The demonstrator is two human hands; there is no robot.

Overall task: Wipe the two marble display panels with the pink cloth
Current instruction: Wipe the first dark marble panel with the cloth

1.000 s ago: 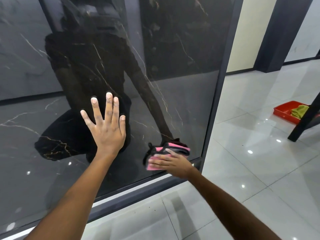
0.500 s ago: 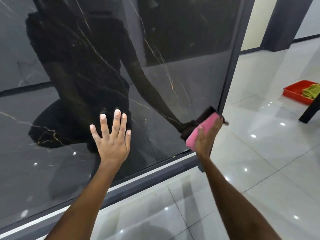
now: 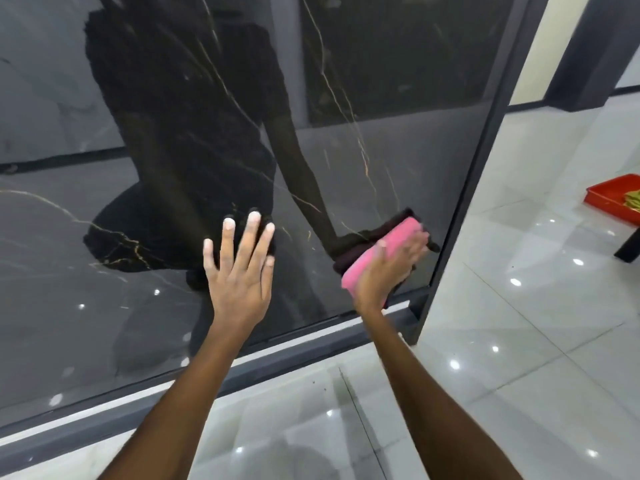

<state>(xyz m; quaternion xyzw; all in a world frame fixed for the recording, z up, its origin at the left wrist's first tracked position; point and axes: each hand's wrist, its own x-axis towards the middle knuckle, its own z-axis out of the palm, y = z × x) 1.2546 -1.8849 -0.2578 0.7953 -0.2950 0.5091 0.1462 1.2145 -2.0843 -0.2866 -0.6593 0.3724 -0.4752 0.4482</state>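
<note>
From the head camera, a tall black marble panel [image 3: 398, 98] with thin gold veins fills the left and middle of the scene, standing upright in a dark frame [image 3: 485, 168] whose right edge runs down to the floor. The polished face mirrors the person as a dark shape, arms included.

The left hand [image 3: 239, 268] lies flat on the panel's lower middle, fingers straight and spread apart, fingertips pointing up, palm against the stone — it holds nothing. Its forearm comes up from the near bottom edge.

The right hand [image 3: 384, 268] sits to the right of it, low on the panel and just beside the frame's right edge. It presses the pink cloth [image 3: 391, 244] against the marble; the cloth is folded into a thick pad, pink on the outer face with a dark layer showing along its upper and right edges. The fingers lie over the cloth, reaching up and to the right, and are blurred, so whether they curl round the pad's edge cannot be told. The cloth touches the panel, and its dark reflection meets it there.

Below the panel a pale strip [image 3: 277, 355] and a dark base rail run along the glossy white tiled floor [image 3: 519, 323], dotted with light reflections. Far right, on the floor well apart from the panel, sits a red tray [image 3: 606, 199] with a yellow-green cloth [image 3: 633, 197] in it — a dark furniture leg [image 3: 628, 249] stands just near of it.
</note>
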